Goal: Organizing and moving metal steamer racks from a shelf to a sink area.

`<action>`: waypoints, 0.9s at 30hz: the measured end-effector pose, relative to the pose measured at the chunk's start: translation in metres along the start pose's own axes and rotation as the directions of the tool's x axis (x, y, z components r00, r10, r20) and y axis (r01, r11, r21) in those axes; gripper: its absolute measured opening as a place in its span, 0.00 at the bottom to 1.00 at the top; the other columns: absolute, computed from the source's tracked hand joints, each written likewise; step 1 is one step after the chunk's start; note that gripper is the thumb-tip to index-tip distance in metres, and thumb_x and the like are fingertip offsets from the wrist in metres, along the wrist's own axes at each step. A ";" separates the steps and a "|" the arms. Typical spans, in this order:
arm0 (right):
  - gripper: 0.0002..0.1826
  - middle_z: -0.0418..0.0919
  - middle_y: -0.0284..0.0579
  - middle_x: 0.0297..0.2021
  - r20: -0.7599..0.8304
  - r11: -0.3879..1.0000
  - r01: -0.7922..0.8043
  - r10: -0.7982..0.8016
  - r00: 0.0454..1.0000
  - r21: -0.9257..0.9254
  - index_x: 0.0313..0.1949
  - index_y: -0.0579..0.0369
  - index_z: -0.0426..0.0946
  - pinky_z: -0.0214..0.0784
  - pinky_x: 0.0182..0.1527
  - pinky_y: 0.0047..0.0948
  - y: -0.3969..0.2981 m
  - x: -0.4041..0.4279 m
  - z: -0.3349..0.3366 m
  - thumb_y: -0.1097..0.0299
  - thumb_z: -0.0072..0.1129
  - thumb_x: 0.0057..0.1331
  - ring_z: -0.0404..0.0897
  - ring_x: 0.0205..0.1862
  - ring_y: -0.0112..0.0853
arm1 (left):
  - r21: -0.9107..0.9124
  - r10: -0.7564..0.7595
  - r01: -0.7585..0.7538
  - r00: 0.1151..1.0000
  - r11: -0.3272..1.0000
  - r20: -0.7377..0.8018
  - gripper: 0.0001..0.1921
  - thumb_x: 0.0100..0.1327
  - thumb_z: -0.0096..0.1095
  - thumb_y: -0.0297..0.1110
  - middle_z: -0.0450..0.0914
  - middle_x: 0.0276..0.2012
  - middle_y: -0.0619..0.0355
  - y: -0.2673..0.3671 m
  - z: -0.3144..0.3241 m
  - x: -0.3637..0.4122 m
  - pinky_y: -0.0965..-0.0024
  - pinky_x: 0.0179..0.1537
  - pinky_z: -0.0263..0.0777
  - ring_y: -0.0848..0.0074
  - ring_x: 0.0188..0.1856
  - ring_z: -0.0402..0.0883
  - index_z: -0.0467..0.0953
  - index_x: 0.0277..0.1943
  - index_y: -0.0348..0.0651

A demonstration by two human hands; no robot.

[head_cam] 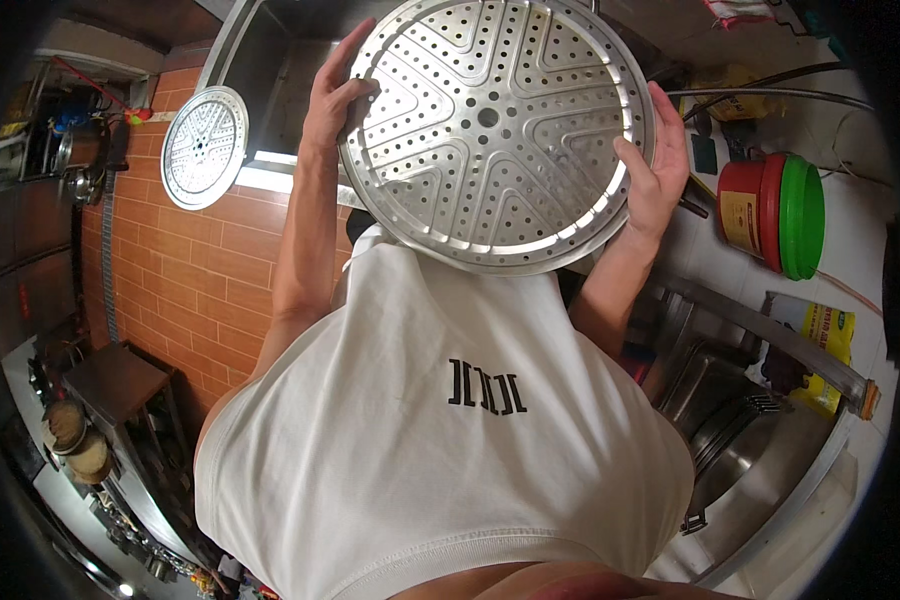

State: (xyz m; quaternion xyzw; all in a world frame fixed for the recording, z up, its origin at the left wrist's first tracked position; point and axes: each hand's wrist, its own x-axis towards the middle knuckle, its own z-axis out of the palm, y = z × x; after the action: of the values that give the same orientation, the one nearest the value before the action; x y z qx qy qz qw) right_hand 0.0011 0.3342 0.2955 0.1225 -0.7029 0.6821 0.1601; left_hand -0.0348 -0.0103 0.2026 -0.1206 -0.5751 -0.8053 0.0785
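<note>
A large round perforated metal steamer plate [487, 172] is held up before my chest, its flat face towards me. My left hand [337, 101] grips its left rim, the thumb bent over the front. On the right rim my right hand [660, 172] has its thumb on the face and its fingers behind. A second edge shows along the lower rim; whether another plate lies behind it, I cannot tell. To the left, a similar perforated plate [204, 148] stands tilted near the front edge of the metal sink [229, 37], partly over the tiled floor.
Red and green plastic buckets [771, 214] lie at the right. Below them are a metal rack rail [765, 330], a yellow printed bag [825, 352] and dark metal pans [720, 420]. Orange tiles [195, 255] cover the floor at left, with a brown-topped stand [116, 379] beyond.
</note>
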 end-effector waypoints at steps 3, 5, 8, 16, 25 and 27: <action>0.36 0.70 0.48 0.61 0.006 0.998 -0.014 0.014 1.000 0.054 0.61 0.65 0.66 0.53 0.67 0.30 0.001 0.000 -0.001 0.89 0.52 0.48 0.68 0.63 0.31 | -0.014 -0.010 0.010 1.000 1.000 -0.001 0.40 0.45 0.52 0.15 0.66 0.66 0.49 0.001 0.002 -0.001 0.75 0.61 0.63 0.72 0.64 0.68 0.63 0.68 0.33; 0.36 0.71 0.47 0.61 0.011 0.996 -0.025 0.024 1.000 0.090 0.61 0.65 0.66 0.53 0.67 0.29 0.002 -0.001 -0.001 0.89 0.52 0.48 0.68 0.63 0.31 | -0.041 -0.031 0.030 0.999 0.999 -0.022 0.40 0.45 0.52 0.15 0.66 0.65 0.49 0.003 0.003 -0.001 0.74 0.62 0.62 0.71 0.63 0.68 0.63 0.68 0.32; 0.35 0.72 0.46 0.59 -0.003 0.994 0.062 -0.063 0.998 -0.092 0.60 0.65 0.67 0.53 0.66 0.29 0.007 0.000 -0.005 0.86 0.52 0.47 0.69 0.61 0.31 | 0.012 -0.055 0.056 0.996 0.998 -0.066 0.41 0.43 0.53 0.20 0.66 0.65 0.50 0.006 0.010 -0.002 0.74 0.63 0.59 0.71 0.64 0.67 0.63 0.67 0.31; 0.40 0.73 0.43 0.57 0.081 0.974 -0.131 0.118 0.990 0.185 0.63 0.63 0.65 0.55 0.65 0.28 0.001 -0.002 -0.006 0.82 0.54 0.44 0.70 0.59 0.31 | -0.065 -0.076 0.076 0.997 0.995 -0.006 0.45 0.39 0.55 0.25 0.64 0.66 0.50 0.007 0.008 -0.003 0.73 0.65 0.57 0.71 0.66 0.65 0.61 0.69 0.33; 0.47 0.70 0.43 0.60 0.135 0.937 -0.195 0.162 0.978 0.290 0.66 0.60 0.62 0.52 0.67 0.30 0.007 -0.002 -0.011 0.82 0.53 0.39 0.68 0.62 0.33 | -0.040 -0.072 0.076 0.993 0.996 0.090 0.50 0.36 0.61 0.21 0.61 0.69 0.52 0.004 -0.003 -0.005 0.73 0.68 0.53 0.71 0.70 0.60 0.57 0.71 0.35; 0.47 0.70 0.43 0.60 0.139 0.923 -0.211 0.174 0.975 0.321 0.66 0.60 0.62 0.52 0.67 0.30 0.007 -0.002 -0.009 0.83 0.53 0.39 0.68 0.61 0.33 | -0.052 -0.084 0.089 0.992 0.995 0.092 0.50 0.36 0.60 0.21 0.60 0.70 0.52 0.006 -0.004 -0.007 0.74 0.67 0.55 0.73 0.70 0.60 0.57 0.71 0.36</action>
State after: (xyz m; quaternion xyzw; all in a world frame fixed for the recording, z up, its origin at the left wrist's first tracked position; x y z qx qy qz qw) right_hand 0.0009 0.3436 0.2879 0.1147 -0.5933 0.7962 0.0313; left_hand -0.0270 -0.0165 0.2052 -0.1335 -0.5598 -0.8177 0.0141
